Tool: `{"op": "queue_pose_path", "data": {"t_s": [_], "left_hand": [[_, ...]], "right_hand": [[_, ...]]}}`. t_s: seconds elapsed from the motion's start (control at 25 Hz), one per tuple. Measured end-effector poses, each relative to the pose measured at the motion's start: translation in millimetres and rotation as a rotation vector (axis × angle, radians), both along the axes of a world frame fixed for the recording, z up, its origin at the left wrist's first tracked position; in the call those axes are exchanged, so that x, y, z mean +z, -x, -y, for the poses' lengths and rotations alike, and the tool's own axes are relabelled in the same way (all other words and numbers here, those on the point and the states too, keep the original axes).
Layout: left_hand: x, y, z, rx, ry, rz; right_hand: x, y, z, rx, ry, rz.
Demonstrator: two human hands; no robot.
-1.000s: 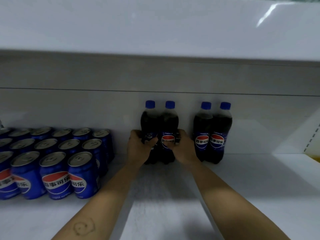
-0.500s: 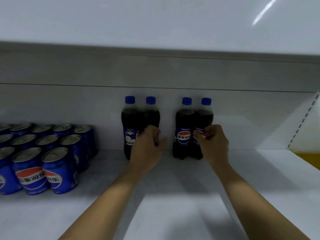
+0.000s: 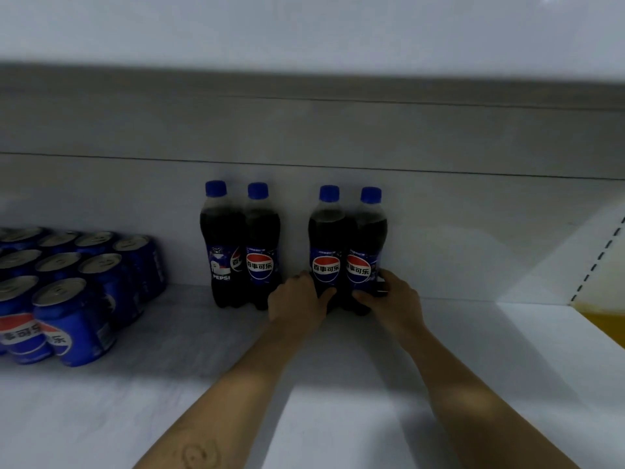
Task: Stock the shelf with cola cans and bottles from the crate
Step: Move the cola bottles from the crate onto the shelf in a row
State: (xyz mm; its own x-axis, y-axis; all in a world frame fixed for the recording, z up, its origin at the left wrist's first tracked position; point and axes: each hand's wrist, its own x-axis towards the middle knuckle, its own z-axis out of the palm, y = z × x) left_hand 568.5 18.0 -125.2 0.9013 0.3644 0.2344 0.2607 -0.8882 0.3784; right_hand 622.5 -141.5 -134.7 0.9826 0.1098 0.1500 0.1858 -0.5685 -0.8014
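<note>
While four cola-filled bottles [image 3: 223,238] stand on the shelf [image 3: 338,384], the right pair [image 3: 328,238] is held.
Left hand [image 3: 297,301] curls round one base, right hand [image 3: 394,299] seemingly round the other.

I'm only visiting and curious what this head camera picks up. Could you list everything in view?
Left pair of bottles: two, dark cola, blue caps, upright at the shelf back.
Right pair of bottles: two, same colours, a gap to their right.
Cola cans: at least nine, blue, far left, cut off by the edge.
Shelf: one, white, underneath.
Upper shelf: one, white, overhead.
Yellow patch: one, far right, unclear.
Left hand: fingers round the right pair's base.
Right hand: likewise, other side.
</note>
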Motion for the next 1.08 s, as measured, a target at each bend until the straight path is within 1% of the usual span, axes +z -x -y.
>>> {"op": "queue_pose_path", "data": {"t_s": [0.24,0.36,0.44,0.52,0.6,0.72,0.84,0.92,1.08], "left_hand": [[10.0,9.0,-26.9,0.113,-0.108,-0.063],[10.1,13.2,-33.7,0.129,-0.111,-0.038],[6.8,14.4,-36.0,0.117,-0.080,-0.016],[4.3,15.9,-39.2,0.081,-0.014,-0.008],[3.9,20.0,-45.1,0.031,0.109,-0.002],[3.4,32.2,-55.6,-0.053,0.251,0.054],[3.4,47.1,-60.5,-0.213,0.343,0.090],[4.6,57.4,-59.0,-0.339,0.406,0.101],[15.2,82.0,-55.2,-0.484,0.529,0.096]], "right_hand": [[-3.0,2.5,-29.0,0.106,-0.029,0.016],[-6.0,1.8,-37.5,0.110,-0.040,0.017],[-8.1,1.0,-38.5,0.111,-0.036,0.019],[-8.8,0.0,-38.1,0.115,-0.027,0.012],[-6.1,1.1,-38.6,0.109,-0.024,-0.007],[0.8,13.8,-38.9,0.012,-0.063,-0.007],[11.1,40.0,-36.1,-0.058,-0.114,0.044],[19.6,58.9,-34.7,-0.052,-0.092,0.060],[35.0,102.0,-34.4,-0.076,-0.098,0.099]]}}
